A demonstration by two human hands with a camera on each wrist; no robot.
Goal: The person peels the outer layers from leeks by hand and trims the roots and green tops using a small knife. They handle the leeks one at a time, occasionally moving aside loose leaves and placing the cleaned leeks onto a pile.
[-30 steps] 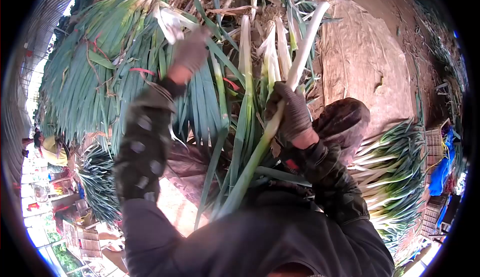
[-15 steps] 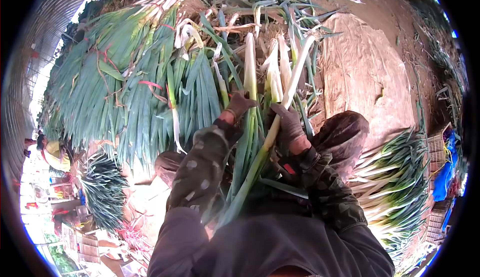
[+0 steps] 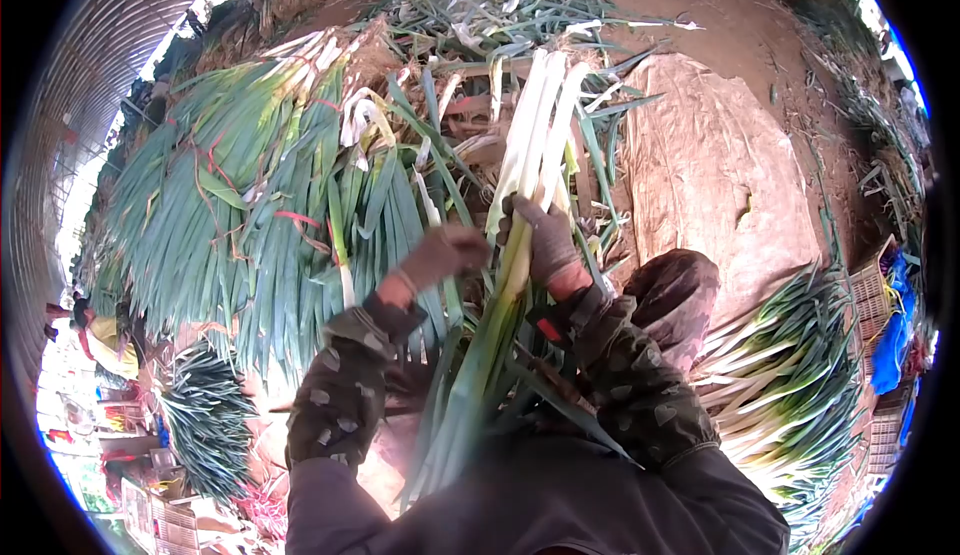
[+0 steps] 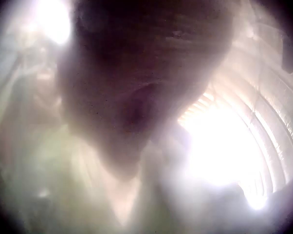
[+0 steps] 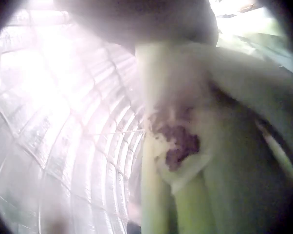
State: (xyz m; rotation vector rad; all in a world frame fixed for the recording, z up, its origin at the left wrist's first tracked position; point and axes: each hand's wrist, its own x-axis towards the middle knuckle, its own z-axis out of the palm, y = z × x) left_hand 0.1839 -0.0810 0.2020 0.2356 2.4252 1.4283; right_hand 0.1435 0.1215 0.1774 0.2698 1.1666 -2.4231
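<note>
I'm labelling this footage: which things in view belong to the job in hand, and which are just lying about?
Job in hand:
Held leeks, in the right grip
Left grip, close beside them
Probably the leek heap at left

Seemingly lying about:
Blue sheeting
Crate beside it
Loose leaves

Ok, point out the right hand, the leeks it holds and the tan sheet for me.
Right hand [image 3: 551, 242]: head view, on the back of the gloved hand.
Leeks [image 3: 512, 271]: head view, on the yellow-green part just below the hand.
Tan sheet [image 3: 715, 165]: head view, on its bare middle.
</note>
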